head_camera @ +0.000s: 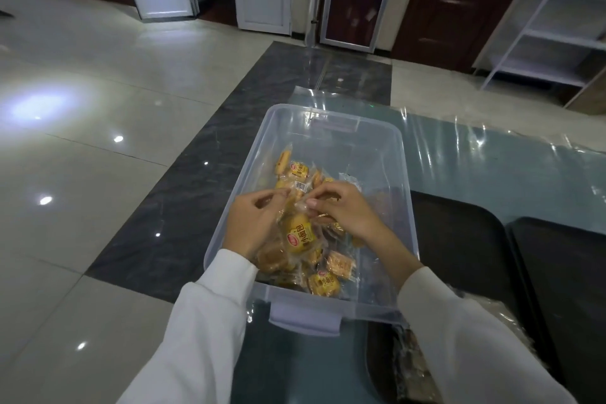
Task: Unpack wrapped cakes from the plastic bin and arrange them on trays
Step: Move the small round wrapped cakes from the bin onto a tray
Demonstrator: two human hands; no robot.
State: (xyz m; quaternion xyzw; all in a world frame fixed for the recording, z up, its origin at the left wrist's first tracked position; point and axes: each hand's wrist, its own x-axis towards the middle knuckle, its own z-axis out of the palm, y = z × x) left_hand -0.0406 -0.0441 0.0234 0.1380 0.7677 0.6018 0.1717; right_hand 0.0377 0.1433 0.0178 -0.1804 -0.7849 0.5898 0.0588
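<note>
Both hands are down inside the clear plastic bin [377, 141], which stands at the left end of the glass-topped desk [492, 167]. The left hand [254, 223] and the right hand [347, 210] meet over the heap of wrapped cakes [295, 207], and their fingers [311, 203] are curled in and pinched on the clear film of one wrapper between them; whether they are lifting it or tearing it open I cannot tell. A yellow-labelled cake [300, 238] lies just under the left palm, and another [324, 284] sits against the near wall of the bin

Judging by how things lie, the task is barely begun. The heap covers the near half of the bin floor, while the far half shows bare. Two dark trays [459, 239] rest side by side on the desk just right of the bin, the second [564, 266] beyond the first, and no cake shows on the parts in view. Something crinkly in clear film lies near the right sleeve [459, 338]; what it is I cannot tell. Nearly all the unpacking and all the arranging appear to remain
</note>
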